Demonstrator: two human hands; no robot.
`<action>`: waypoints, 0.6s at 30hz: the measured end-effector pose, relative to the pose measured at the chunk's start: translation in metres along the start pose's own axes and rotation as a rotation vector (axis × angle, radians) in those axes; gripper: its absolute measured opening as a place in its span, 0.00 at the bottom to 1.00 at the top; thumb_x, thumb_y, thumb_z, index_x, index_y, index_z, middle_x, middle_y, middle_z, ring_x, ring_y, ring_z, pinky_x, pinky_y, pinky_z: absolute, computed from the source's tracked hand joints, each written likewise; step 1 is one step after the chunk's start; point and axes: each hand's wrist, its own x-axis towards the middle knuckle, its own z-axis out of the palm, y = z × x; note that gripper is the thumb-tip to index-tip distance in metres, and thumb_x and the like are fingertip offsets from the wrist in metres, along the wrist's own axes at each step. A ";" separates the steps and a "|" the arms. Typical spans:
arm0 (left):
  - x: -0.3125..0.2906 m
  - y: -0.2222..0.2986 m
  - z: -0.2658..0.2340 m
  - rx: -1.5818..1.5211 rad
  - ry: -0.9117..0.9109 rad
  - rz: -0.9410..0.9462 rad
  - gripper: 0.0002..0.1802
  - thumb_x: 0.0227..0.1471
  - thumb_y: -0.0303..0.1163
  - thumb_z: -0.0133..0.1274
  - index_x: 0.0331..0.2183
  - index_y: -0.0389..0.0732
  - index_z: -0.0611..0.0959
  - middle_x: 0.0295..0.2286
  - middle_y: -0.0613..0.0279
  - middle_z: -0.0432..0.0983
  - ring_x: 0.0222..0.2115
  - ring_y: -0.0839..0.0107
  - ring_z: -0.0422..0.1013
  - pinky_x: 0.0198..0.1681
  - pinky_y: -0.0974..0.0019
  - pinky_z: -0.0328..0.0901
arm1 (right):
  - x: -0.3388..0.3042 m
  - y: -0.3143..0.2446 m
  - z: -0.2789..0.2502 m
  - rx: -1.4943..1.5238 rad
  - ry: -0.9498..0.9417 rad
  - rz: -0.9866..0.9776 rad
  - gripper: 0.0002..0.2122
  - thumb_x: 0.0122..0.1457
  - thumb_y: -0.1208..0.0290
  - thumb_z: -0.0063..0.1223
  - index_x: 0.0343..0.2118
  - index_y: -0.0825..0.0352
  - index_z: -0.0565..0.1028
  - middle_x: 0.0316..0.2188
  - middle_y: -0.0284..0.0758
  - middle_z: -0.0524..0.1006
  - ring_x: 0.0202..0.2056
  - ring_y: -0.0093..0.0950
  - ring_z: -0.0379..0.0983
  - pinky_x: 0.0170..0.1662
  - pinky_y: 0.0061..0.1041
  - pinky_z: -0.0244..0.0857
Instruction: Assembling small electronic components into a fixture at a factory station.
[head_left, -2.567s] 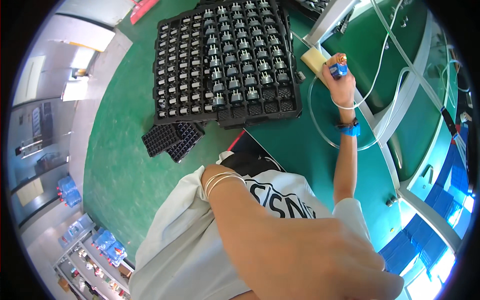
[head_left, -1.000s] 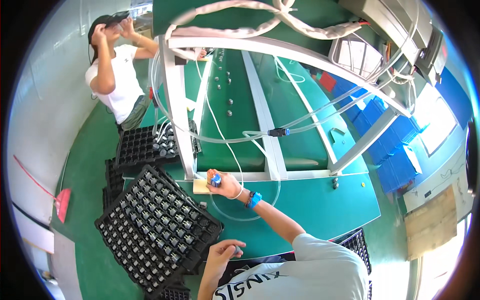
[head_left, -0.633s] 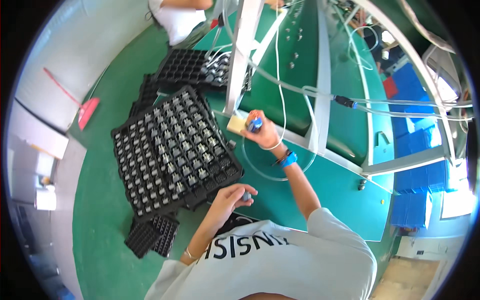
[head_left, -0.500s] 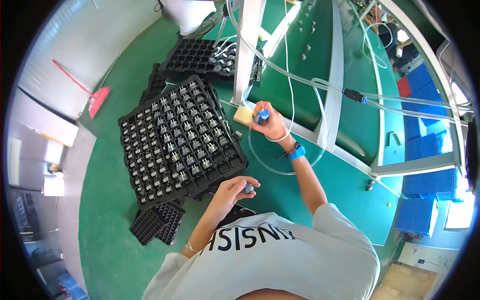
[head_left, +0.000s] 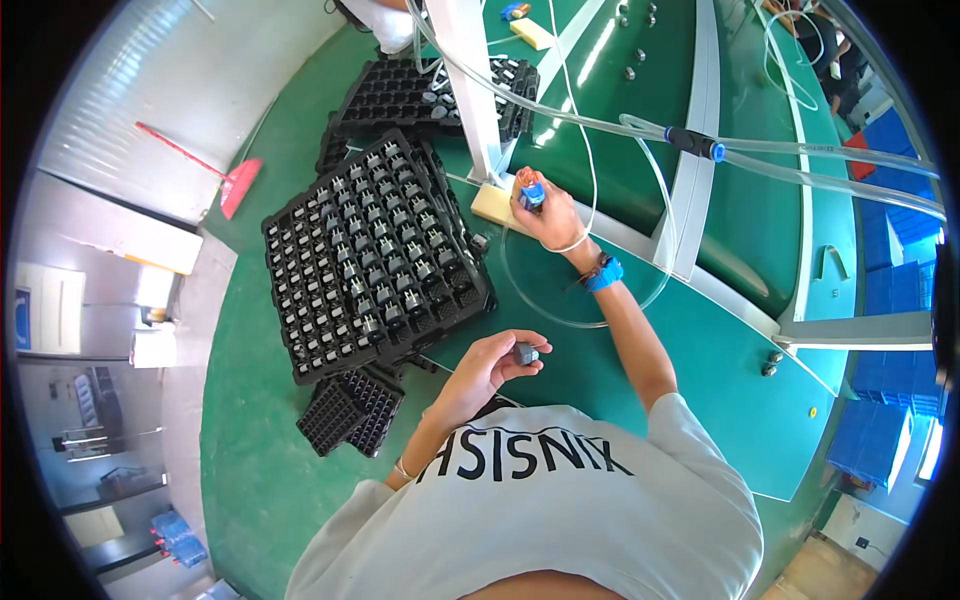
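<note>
Head view: the small grey piece [head_left: 525,353], blunt and faceted, sits in my left hand [head_left: 482,372], pinched between thumb and fingertips near the front edge of the smooth green table [head_left: 690,410]. My right hand [head_left: 552,222] has its fingers wrapped around a blue-and-orange tool [head_left: 533,196], just beside a matte, pale yellow block [head_left: 496,206]. A clear, glossy tube [head_left: 545,317] loops over the table below that wrist. To the left, a black moulded tray [head_left: 443,310] of square pockets carries small pale cylinders on one side and grey plugs with bright metal prongs on the other; two smaller gridded trays [head_left: 328,418] lie under its lower edge.

My right arm reaches forward, elbow slightly bent, wrist in a blue band [head_left: 604,274]. My left forearm slants up from the lower left, hand turned inward and well apart from the right.

In the earliest frame my left hand was a blur close to the camera; now it is down by the table with the piece. My right grip has stayed on the tool.
</note>
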 end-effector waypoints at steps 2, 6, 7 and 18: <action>-0.003 -0.001 0.001 0.004 0.003 -0.006 0.21 0.58 0.35 0.33 0.42 0.30 0.73 0.40 0.52 0.71 0.35 0.74 0.70 0.43 0.72 0.65 | -0.001 -0.002 -0.002 -0.024 -0.040 -0.017 0.16 0.47 0.67 0.53 0.38 0.68 0.67 0.26 0.49 0.73 0.27 0.48 0.70 0.30 0.38 0.64; -0.010 0.001 0.001 -0.041 -0.002 0.013 0.19 0.55 0.31 0.33 0.42 0.29 0.72 0.40 0.52 0.71 0.36 0.73 0.70 0.44 0.72 0.65 | -0.004 -0.008 0.004 -0.087 -0.055 0.063 0.17 0.46 0.69 0.55 0.38 0.71 0.68 0.29 0.49 0.72 0.31 0.49 0.69 0.35 0.37 0.64; -0.011 0.001 -0.001 -0.045 -0.012 0.024 0.19 0.53 0.29 0.34 0.43 0.29 0.72 0.40 0.52 0.71 0.36 0.73 0.70 0.45 0.71 0.65 | -0.005 -0.007 0.005 -0.089 -0.052 0.066 0.17 0.46 0.69 0.55 0.38 0.71 0.68 0.29 0.49 0.72 0.31 0.49 0.69 0.35 0.37 0.64; -0.028 0.003 -0.013 0.041 0.052 0.007 0.15 0.54 0.26 0.41 0.45 0.34 0.71 0.40 0.55 0.71 0.38 0.73 0.69 0.46 0.72 0.64 | -0.005 -0.008 0.004 -0.108 -0.041 0.086 0.17 0.47 0.67 0.54 0.39 0.70 0.67 0.25 0.48 0.73 0.28 0.48 0.69 0.32 0.37 0.64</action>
